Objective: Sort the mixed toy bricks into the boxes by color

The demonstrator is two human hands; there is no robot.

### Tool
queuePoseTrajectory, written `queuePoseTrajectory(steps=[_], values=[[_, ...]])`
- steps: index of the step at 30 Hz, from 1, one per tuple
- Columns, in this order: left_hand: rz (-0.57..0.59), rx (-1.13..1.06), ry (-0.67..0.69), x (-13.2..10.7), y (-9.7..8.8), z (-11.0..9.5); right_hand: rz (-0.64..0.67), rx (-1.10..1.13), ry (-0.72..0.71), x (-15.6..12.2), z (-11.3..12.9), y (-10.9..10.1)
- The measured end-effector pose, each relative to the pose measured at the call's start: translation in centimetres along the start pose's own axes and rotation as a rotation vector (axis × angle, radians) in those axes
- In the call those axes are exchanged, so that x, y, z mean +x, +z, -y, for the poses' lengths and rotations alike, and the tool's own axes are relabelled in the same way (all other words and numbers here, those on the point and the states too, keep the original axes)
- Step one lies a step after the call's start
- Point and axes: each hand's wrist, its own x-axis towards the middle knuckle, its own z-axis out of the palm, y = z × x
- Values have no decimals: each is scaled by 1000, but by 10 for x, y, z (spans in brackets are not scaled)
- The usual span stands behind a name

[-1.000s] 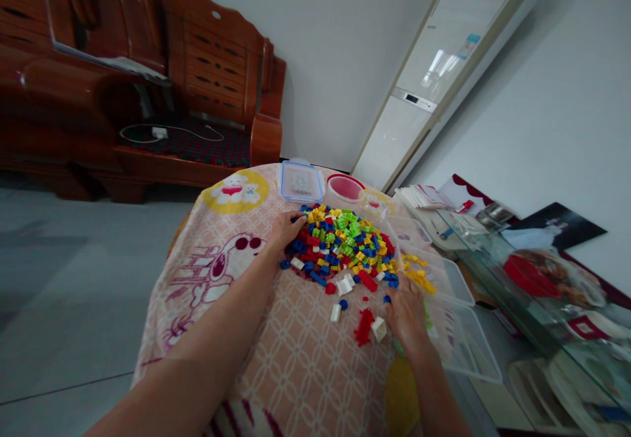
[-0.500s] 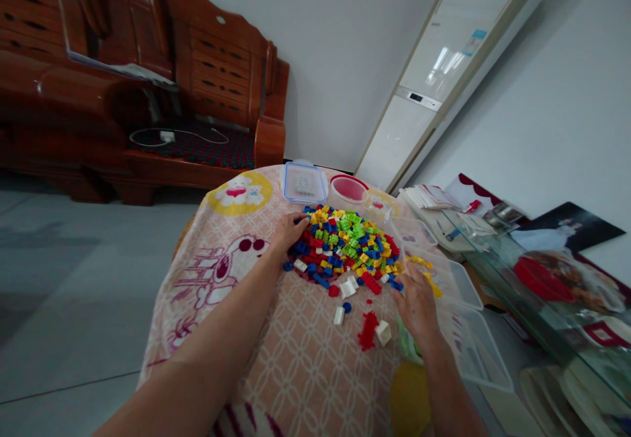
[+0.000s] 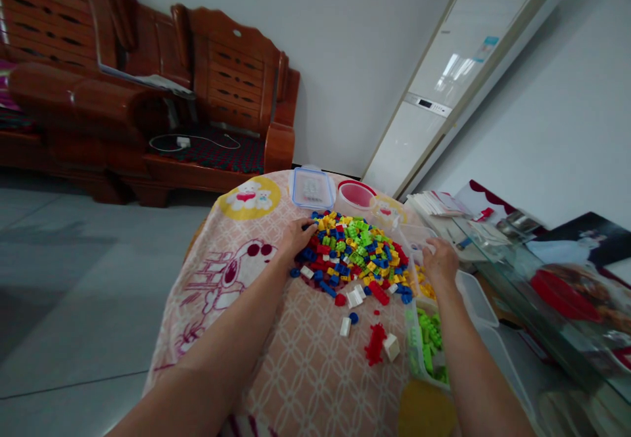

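Note:
A heap of small toy building bricks (image 3: 365, 246) in red, blue, yellow, green and white lies on the cloth-covered table. My left hand (image 3: 297, 236) is at the heap's left edge, fingers bent together against dark blue bricks; what lies between the fingertips is unclear. Over the clear plastic boxes to the right hovers my right hand (image 3: 440, 263), its fingers drawn together; anything in them is too small to make out. Yellow bricks (image 3: 424, 282) lie in a clear box under that hand. Nearer me, a clear box (image 3: 413, 348) contains green bricks (image 3: 430, 332), partly covered by my right forearm.
A blue-rimmed lid (image 3: 312, 188) and a pink-lined round tub (image 3: 357, 195) stand behind the heap. Loose pieces, including a red one (image 3: 375, 345) and a white block (image 3: 392, 347), lie in front. A glass-topped table (image 3: 507, 273) adjoins on the right.
My right hand has moved away from the heap's right edge, back and to the right over the boxes, uncovering the green bricks. My left hand stays at the heap's left edge. The view has shifted slightly.

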Motion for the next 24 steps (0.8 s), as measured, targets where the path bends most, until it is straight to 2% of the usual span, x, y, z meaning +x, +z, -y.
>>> queuePoseTrajectory(steps=[5, 11, 15, 20, 24], values=[[8, 23, -23, 0, -1, -1, 169, 105, -209, -43, 48, -10], [-1, 24, -19, -1, -2, -3, 269, 159, -275, -95, 93, -24], [0, 37, -15, -2, -3, -5, 327, 105, -262, -119, 108, -15], [15, 55, -25, -3, -5, -9, 462, -65, -233, -133, 115, -6], [12, 58, -27, -3, -5, -10, 464, -92, -241, -137, 114, -3]])
